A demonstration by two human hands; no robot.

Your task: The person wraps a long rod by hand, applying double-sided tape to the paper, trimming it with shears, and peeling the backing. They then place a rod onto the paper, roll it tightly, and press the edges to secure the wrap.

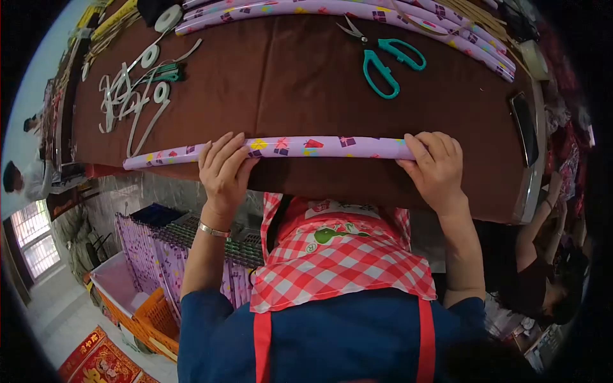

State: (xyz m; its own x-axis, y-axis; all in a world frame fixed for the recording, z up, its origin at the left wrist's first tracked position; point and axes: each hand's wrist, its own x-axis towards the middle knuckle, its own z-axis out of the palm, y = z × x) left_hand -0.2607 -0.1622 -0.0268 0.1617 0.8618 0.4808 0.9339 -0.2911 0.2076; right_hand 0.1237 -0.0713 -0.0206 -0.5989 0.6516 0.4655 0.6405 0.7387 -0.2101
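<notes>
A long thin roll of lilac gift wrap [325, 147], printed with small presents, lies across the near edge of the brown table. Toward its left part, my left hand [223, 167] is closed over it, fingers on top and thumb at the near side. My right hand [435, 165] grips the right end in the same way. Beyond the roll lie scissors [382, 64] with teal handles, blades parted. Far left of them is a tangle of white ribbon strips [118, 96], with a white tape roll [161, 93] and a green clip-like object [167, 72].
More lilac rolls [287, 7] lie along the table's far edge. A black phone [523, 127] rests near the right edge, below a wide tape roll [533, 60]. An orange crate [156, 316] and lilac-covered stacks [147, 249] stand lower left. Other people are at both sides.
</notes>
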